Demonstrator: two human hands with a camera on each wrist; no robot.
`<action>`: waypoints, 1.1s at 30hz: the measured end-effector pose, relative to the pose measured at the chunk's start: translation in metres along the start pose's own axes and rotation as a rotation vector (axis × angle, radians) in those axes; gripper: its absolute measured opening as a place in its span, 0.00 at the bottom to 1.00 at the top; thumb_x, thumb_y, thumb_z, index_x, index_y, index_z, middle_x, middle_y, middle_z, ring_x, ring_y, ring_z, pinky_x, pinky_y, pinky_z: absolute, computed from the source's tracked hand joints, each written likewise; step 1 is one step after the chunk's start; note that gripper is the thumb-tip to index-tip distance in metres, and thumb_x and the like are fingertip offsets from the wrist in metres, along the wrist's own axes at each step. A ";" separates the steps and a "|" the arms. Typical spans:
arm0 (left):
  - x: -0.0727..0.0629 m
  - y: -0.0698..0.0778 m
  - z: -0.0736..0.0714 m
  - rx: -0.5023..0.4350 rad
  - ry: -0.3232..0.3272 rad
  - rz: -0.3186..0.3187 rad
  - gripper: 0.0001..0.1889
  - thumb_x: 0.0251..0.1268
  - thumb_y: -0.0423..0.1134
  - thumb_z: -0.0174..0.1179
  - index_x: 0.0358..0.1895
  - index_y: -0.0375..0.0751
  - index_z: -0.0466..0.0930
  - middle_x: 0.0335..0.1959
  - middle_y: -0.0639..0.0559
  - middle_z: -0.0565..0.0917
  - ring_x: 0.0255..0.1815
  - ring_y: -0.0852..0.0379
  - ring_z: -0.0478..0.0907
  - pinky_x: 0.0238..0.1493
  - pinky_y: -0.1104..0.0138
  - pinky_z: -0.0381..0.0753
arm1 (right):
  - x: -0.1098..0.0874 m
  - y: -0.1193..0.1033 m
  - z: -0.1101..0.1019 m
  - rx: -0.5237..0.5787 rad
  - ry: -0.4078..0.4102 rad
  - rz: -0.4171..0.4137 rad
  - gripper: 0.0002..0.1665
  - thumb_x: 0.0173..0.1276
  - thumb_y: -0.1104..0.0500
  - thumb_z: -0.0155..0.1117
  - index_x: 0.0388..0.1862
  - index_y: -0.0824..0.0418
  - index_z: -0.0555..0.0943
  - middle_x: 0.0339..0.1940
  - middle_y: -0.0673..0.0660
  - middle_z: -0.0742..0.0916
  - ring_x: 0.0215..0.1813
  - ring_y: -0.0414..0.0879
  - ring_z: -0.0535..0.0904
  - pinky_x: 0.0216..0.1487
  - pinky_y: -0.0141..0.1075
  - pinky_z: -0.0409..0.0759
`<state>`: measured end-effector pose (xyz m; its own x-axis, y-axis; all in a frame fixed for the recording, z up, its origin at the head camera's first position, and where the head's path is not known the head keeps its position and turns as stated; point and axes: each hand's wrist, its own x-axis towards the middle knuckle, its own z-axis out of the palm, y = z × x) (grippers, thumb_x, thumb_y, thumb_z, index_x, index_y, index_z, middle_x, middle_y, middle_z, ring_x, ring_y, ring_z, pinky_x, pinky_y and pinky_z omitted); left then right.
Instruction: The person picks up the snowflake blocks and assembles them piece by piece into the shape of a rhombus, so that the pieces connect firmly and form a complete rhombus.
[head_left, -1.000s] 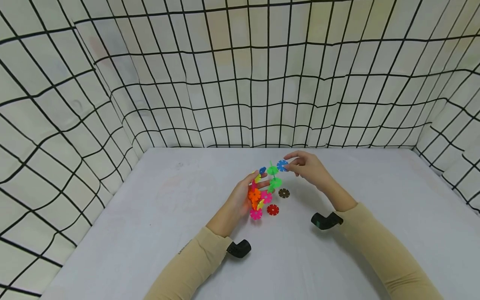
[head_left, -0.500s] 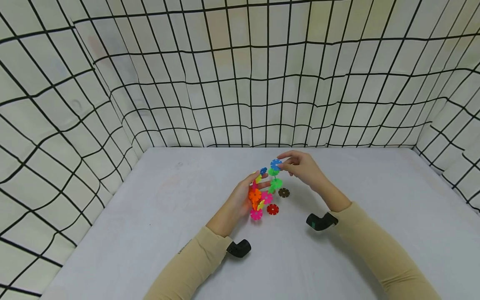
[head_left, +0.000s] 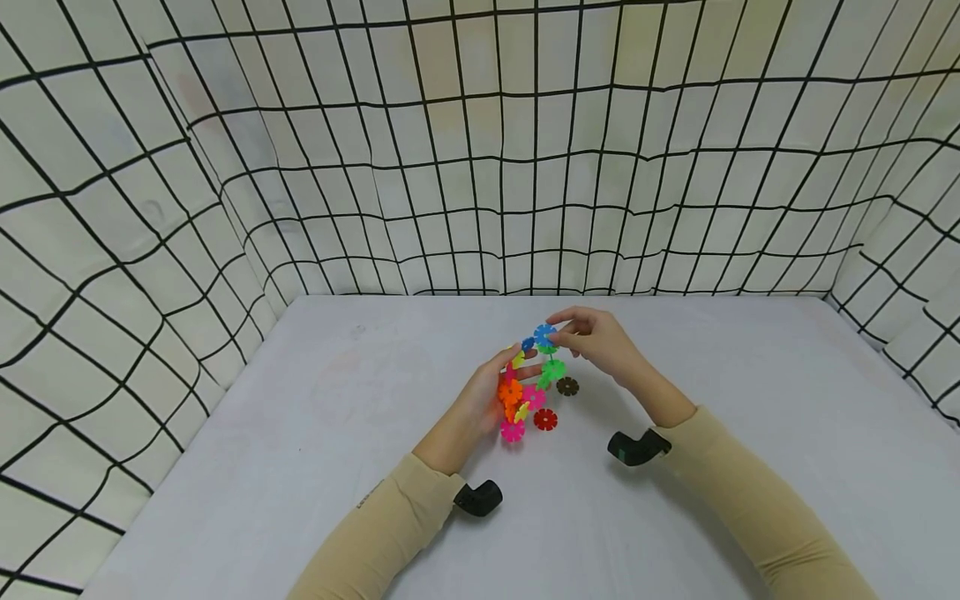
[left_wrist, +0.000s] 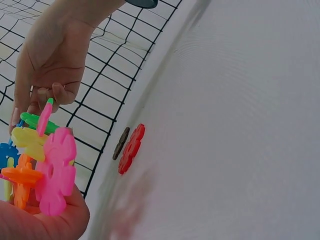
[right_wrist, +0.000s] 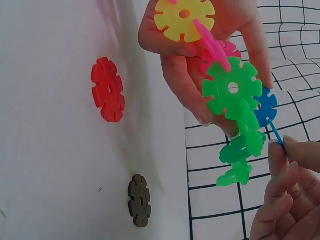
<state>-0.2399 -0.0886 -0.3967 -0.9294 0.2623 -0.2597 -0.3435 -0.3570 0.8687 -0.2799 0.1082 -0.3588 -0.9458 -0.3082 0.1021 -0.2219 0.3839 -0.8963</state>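
My left hand (head_left: 482, 400) holds a linked chain of notched plastic discs in its curled fingers, raised above the table. The chain has an orange disc (head_left: 511, 392), a pink disc (left_wrist: 56, 172), a yellow disc (right_wrist: 184, 19) and several green discs (right_wrist: 232, 89). At its far end on the left sits a dark blue disc (head_left: 528, 343). Between thumb and index finger my right hand (head_left: 600, 340) pinches a lighter blue disc (head_left: 544, 335). In the right wrist view that disc shows edge-on (right_wrist: 276, 134), right at the chain's blue disc (right_wrist: 266, 107).
On the white table (head_left: 300, 400) lie a loose red disc (head_left: 546, 419) and a brown disc (head_left: 567, 386), just right of the chain. A black grid net over white walls (head_left: 480, 183) encloses the back and sides.
My right hand has moved left with the lighter blue disc, bringing it from beside the green discs to the chain's dark blue disc. The left hand has barely shifted.
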 end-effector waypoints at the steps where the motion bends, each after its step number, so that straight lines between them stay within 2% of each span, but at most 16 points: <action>1: 0.000 0.000 0.000 0.001 0.001 0.000 0.26 0.81 0.50 0.49 0.70 0.35 0.71 0.60 0.39 0.81 0.68 0.39 0.75 0.63 0.59 0.78 | 0.000 0.000 0.000 0.000 0.000 -0.001 0.19 0.74 0.60 0.67 0.60 0.66 0.81 0.41 0.68 0.87 0.40 0.69 0.75 0.44 0.49 0.77; 7: 0.000 0.001 0.001 0.006 0.007 -0.001 0.26 0.81 0.50 0.49 0.70 0.36 0.71 0.61 0.38 0.80 0.67 0.40 0.75 0.64 0.58 0.77 | 0.000 -0.002 0.001 -0.008 0.003 -0.001 0.19 0.74 0.60 0.67 0.60 0.66 0.82 0.38 0.61 0.87 0.40 0.69 0.75 0.42 0.47 0.77; 11: 0.000 0.001 0.001 0.018 0.002 0.003 0.25 0.82 0.49 0.48 0.71 0.36 0.70 0.62 0.37 0.79 0.67 0.40 0.76 0.64 0.58 0.77 | 0.001 -0.003 0.002 -0.021 0.006 -0.001 0.18 0.74 0.60 0.67 0.59 0.65 0.83 0.38 0.59 0.87 0.38 0.63 0.76 0.42 0.46 0.78; 19: -0.002 0.002 0.001 0.058 -0.016 0.010 0.26 0.83 0.47 0.48 0.72 0.34 0.69 0.65 0.35 0.78 0.69 0.38 0.74 0.66 0.55 0.75 | 0.001 -0.002 0.004 -0.037 0.015 0.002 0.18 0.76 0.60 0.65 0.60 0.65 0.84 0.39 0.69 0.85 0.37 0.59 0.76 0.39 0.44 0.76; 22: -0.001 0.001 0.000 0.065 -0.017 0.008 0.26 0.83 0.47 0.48 0.73 0.34 0.69 0.64 0.35 0.78 0.69 0.38 0.74 0.67 0.54 0.74 | -0.001 -0.004 0.005 -0.025 0.021 -0.001 0.17 0.76 0.60 0.65 0.60 0.65 0.84 0.32 0.64 0.83 0.36 0.59 0.75 0.36 0.39 0.73; 26: -0.001 0.002 -0.001 0.054 -0.015 -0.002 0.25 0.83 0.46 0.48 0.73 0.34 0.70 0.64 0.36 0.79 0.68 0.39 0.75 0.67 0.54 0.73 | -0.001 -0.002 0.008 -0.010 0.036 0.016 0.17 0.76 0.61 0.65 0.59 0.65 0.85 0.27 0.58 0.80 0.36 0.59 0.74 0.34 0.35 0.70; 33: -0.002 0.003 -0.002 0.042 -0.011 -0.019 0.25 0.83 0.45 0.49 0.73 0.34 0.70 0.62 0.37 0.80 0.65 0.39 0.78 0.67 0.53 0.74 | -0.001 0.002 0.012 0.038 0.054 0.080 0.17 0.77 0.60 0.64 0.60 0.64 0.85 0.37 0.66 0.83 0.34 0.49 0.72 0.37 0.37 0.73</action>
<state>-0.2398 -0.0919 -0.3945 -0.9209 0.2790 -0.2721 -0.3552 -0.3139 0.8805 -0.2764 0.0990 -0.3659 -0.9718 -0.2300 0.0516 -0.1368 0.3720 -0.9181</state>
